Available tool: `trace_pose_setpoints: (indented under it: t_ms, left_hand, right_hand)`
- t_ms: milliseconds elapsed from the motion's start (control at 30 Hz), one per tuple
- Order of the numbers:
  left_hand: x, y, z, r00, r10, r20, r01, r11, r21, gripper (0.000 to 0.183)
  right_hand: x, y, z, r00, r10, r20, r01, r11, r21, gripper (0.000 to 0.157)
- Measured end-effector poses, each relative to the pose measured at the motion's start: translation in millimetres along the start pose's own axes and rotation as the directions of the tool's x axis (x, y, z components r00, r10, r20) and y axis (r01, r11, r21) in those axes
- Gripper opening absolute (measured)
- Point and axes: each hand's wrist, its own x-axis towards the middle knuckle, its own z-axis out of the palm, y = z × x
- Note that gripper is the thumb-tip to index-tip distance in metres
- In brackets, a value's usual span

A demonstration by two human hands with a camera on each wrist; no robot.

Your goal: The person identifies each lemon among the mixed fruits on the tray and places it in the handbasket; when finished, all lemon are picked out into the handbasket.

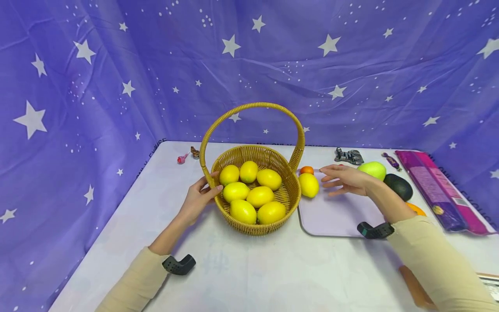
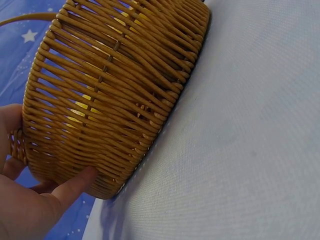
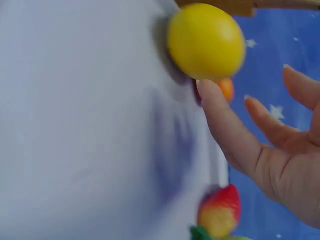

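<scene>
A wicker basket (image 1: 255, 229) with a tall arched handle stands on the table, holding several lemons (image 1: 260, 196). My left hand (image 1: 197, 200) grips its left rim by the foot of the handle. In the left wrist view, fingers of that hand lie against the woven wall (image 2: 125, 85). One more lemon (image 1: 309, 185) sits at the left end of a pale tray (image 1: 339, 216), right beside the basket. My right hand (image 1: 347, 178) hovers over the tray with fingers spread, holding nothing. In the right wrist view a fingertip is close to that lemon (image 3: 206, 41); contact is unclear.
Behind the tray lies a small orange fruit (image 1: 306, 170). A green fruit (image 1: 372, 170), a dark avocado-like fruit (image 1: 398, 187) and a purple-pink package (image 1: 444, 190) are at the right. A wrapped lollipop (image 1: 182, 159) lies back left. A starry curtain (image 1: 249, 78) hangs behind.
</scene>
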Motion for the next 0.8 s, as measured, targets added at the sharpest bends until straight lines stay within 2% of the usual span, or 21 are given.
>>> trace_pose_setpoints:
  t_ms: [167,433,667,800]
  left_hand:
    - [-0.4,-1.1,0.3,1.0,-0.003,0.0,0.003,1.0,-0.001,0.053]
    - [-1.0,-0.4,1.6,1.0,-0.011,-0.006,0.011,1.0,0.0,0.052]
    - [-0.8,-1.0,1.6,1.0,-0.006,-0.004,0.006,1.0,-0.003,0.052]
    - [-0.4,0.5,1.1,1.0,-0.007,-0.01,0.007,1.0,0.0,0.052]
  right_hand:
    - [12.8,7.0,16.3,1.0,0.022,0.008,-0.023,0.997,0.067,0.068]
    - [21.0,7.2,30.5,0.999,0.036,-0.024,-0.035,0.998,0.05,0.063]
    - [10.8,3.8,24.2,0.999,-0.026,-0.019,0.026,1.0,0.009,0.064]
    - [-4.6,-14.2,12.9,0.995,-0.099,-0.008,0.098,0.995,-0.034,0.064]
